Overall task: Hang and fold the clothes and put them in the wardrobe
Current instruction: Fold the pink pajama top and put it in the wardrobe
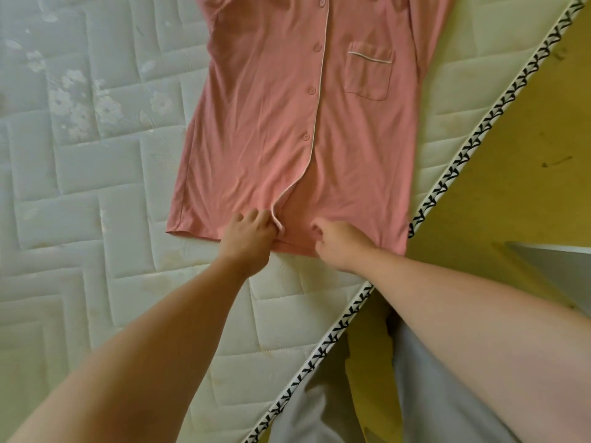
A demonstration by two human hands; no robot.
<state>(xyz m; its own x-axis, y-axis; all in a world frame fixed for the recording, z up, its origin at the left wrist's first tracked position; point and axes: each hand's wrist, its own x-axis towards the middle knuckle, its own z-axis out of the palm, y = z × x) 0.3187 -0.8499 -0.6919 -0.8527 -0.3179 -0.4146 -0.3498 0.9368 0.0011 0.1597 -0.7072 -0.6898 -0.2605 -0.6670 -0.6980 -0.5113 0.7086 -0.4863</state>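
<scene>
Quilted white mattress [96, 174] fills the view from 7 to 12 o'clock, its surface bare to the left of the shirt and between the forearms. Its edge, marked by a black-and-white patterned trim [473, 139], runs diagonally from 6 to 1 o'clock. Beyond that edge, at 3 o'clock, a yellow-green floor [527, 174] is seen, with grey cloth [425, 404] at 5 o'clock.

A pink shirt [271, 123] is laid flat, front up, buttoned, its hem toward the viewer. Its right side reaches the trim at 3 o'clock; its left side has wide open mattress beside it. The collar and sleeves are cut off by the top of the frame at 12 o'clock.

The left hand [249, 238] is closed on the hem where the white-piped placket ends, cloth bunched in its fingers. The right hand [339, 241] is curled at the hem just to the right, fingers bent into the fabric; whether cloth is actually pinched there cannot be told.
</scene>
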